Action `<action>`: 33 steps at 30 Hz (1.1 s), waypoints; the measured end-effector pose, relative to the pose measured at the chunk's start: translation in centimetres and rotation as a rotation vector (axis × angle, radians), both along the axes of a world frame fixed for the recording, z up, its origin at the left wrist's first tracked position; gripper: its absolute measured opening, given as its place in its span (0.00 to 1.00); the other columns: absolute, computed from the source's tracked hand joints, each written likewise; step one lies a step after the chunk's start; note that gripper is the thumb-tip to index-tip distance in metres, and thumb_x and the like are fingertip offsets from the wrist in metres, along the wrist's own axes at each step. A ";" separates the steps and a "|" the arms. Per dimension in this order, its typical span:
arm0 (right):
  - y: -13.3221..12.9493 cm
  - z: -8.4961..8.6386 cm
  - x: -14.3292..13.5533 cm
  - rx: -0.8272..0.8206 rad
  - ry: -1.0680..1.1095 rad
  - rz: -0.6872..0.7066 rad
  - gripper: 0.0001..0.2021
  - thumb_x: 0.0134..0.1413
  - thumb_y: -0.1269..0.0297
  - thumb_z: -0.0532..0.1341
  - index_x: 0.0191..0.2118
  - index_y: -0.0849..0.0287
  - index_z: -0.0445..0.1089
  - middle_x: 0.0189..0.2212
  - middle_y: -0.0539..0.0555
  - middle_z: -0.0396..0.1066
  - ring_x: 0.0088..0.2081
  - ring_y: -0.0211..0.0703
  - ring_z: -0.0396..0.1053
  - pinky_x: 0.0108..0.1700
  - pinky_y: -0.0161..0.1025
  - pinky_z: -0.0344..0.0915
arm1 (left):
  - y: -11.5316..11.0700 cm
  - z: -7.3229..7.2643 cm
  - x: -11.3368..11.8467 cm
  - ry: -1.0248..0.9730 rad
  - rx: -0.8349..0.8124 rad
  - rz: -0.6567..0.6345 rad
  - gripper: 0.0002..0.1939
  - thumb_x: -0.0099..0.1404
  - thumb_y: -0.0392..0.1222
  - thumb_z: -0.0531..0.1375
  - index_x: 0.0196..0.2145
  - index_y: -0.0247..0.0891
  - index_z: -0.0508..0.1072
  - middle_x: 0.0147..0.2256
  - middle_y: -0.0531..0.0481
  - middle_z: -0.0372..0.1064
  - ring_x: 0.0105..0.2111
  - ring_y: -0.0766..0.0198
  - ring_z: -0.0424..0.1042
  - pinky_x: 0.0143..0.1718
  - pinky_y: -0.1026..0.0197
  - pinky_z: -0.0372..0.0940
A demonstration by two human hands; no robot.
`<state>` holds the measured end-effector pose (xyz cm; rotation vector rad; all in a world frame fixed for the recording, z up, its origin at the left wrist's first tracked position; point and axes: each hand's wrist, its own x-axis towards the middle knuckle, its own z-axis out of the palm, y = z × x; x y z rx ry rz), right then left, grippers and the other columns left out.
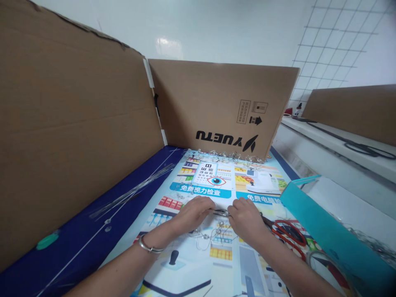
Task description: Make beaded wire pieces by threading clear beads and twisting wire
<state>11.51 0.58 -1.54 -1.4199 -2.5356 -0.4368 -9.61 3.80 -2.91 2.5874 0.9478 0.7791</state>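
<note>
Both of my hands meet over the middle of the printed sheet. My left hand, below a silver bangle, is closed in a pinch. My right hand is closed as well, knuckles up. A short length of thin, shiny wire spans the gap between my fingertips; its finer detail is too small to tell. Just below lie loose loops of fine wire with clear beads. Red-handled scissors rest beside my right wrist, their blades partly hidden.
A turquoise box holding tangled wire pieces stands at right, near a round tape-like roll. Cardboard walls rise behind and at left. Beaded wire pieces line the back edge. Long clear strips lie on the blue surface.
</note>
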 end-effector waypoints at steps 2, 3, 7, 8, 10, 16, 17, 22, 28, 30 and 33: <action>0.0 0.0 0.0 0.024 -0.012 0.009 0.04 0.51 0.70 0.55 0.29 0.59 0.66 0.28 0.54 0.62 0.36 0.44 0.55 0.37 0.41 0.46 | 0.0 0.0 0.0 -0.005 -0.008 0.002 0.07 0.64 0.34 0.48 0.32 0.38 0.65 0.29 0.52 0.66 0.32 0.65 0.63 0.37 0.62 0.57; 0.0 0.0 0.0 0.035 -0.019 0.012 0.04 0.51 0.70 0.55 0.29 0.59 0.66 0.28 0.54 0.62 0.36 0.45 0.55 0.37 0.42 0.46 | 0.0 0.0 0.0 -0.011 -0.014 0.004 0.07 0.64 0.34 0.48 0.32 0.38 0.65 0.29 0.52 0.66 0.31 0.65 0.63 0.37 0.62 0.57; -0.2 0.1 -0.1 0.068 -0.044 0.034 0.05 0.52 0.71 0.54 0.28 0.59 0.65 0.28 0.55 0.61 0.34 0.44 0.54 0.36 0.42 0.45 | 0.0 0.0 0.0 -0.035 -0.050 0.005 0.07 0.63 0.34 0.49 0.32 0.38 0.65 0.30 0.53 0.66 0.31 0.66 0.63 0.36 0.63 0.57; -0.2 0.2 -0.1 0.075 -0.050 0.042 0.06 0.53 0.72 0.53 0.28 0.60 0.65 0.28 0.55 0.61 0.34 0.44 0.54 0.35 0.42 0.45 | 0.0 0.0 0.0 -0.040 -0.058 0.006 0.07 0.63 0.34 0.49 0.32 0.38 0.65 0.30 0.53 0.66 0.31 0.66 0.63 0.36 0.63 0.57; -0.3 0.3 -0.1 0.084 -0.063 0.058 0.06 0.53 0.72 0.53 0.29 0.60 0.65 0.28 0.55 0.61 0.34 0.44 0.54 0.35 0.42 0.45 | 0.0 0.0 0.0 -0.049 -0.065 0.007 0.07 0.63 0.34 0.49 0.32 0.38 0.65 0.30 0.52 0.66 0.32 0.66 0.63 0.36 0.63 0.58; -0.2 0.1 -0.1 0.062 -0.070 0.067 0.06 0.53 0.72 0.54 0.29 0.59 0.65 0.27 0.54 0.62 0.34 0.43 0.54 0.36 0.41 0.46 | -0.1 0.0 0.1 -0.032 -0.052 -0.018 0.07 0.64 0.35 0.49 0.31 0.37 0.66 0.29 0.52 0.66 0.31 0.65 0.63 0.36 0.63 0.58; -0.1 0.0 -0.1 0.053 -0.064 0.064 0.06 0.53 0.72 0.54 0.29 0.59 0.65 0.27 0.54 0.62 0.34 0.43 0.54 0.36 0.41 0.46 | -0.1 0.0 0.1 -0.027 -0.049 -0.018 0.07 0.64 0.35 0.49 0.31 0.37 0.66 0.29 0.51 0.66 0.31 0.65 0.63 0.36 0.63 0.58; -0.1 -0.1 -0.1 -0.013 -0.026 0.049 0.04 0.53 0.70 0.55 0.29 0.58 0.66 0.28 0.53 0.63 0.35 0.44 0.55 0.36 0.41 0.46 | -0.2 0.2 0.2 0.005 -0.031 -0.018 0.07 0.64 0.34 0.48 0.31 0.38 0.65 0.29 0.52 0.65 0.31 0.66 0.63 0.34 0.64 0.58; -0.3 0.0 -0.1 -0.068 0.005 0.019 0.05 0.53 0.69 0.55 0.29 0.57 0.66 0.28 0.52 0.64 0.35 0.43 0.56 0.36 0.41 0.46 | -0.4 0.3 0.3 0.045 -0.004 -0.006 0.07 0.64 0.34 0.49 0.31 0.37 0.65 0.29 0.52 0.65 0.31 0.66 0.63 0.34 0.64 0.57; -0.3 0.2 -0.2 -0.085 0.008 0.009 0.05 0.53 0.69 0.55 0.28 0.57 0.66 0.28 0.52 0.64 0.35 0.43 0.57 0.37 0.41 0.46 | -0.4 0.3 0.3 0.049 0.004 -0.001 0.06 0.64 0.34 0.49 0.31 0.37 0.64 0.29 0.52 0.65 0.30 0.66 0.63 0.34 0.64 0.57; -0.4 0.3 -0.3 -0.104 0.011 -0.003 0.04 0.52 0.69 0.55 0.29 0.57 0.66 0.28 0.52 0.64 0.36 0.43 0.57 0.37 0.41 0.47 | -0.4 0.0 0.3 0.050 0.009 0.012 0.07 0.63 0.34 0.48 0.31 0.38 0.64 0.29 0.52 0.65 0.30 0.66 0.62 0.34 0.64 0.57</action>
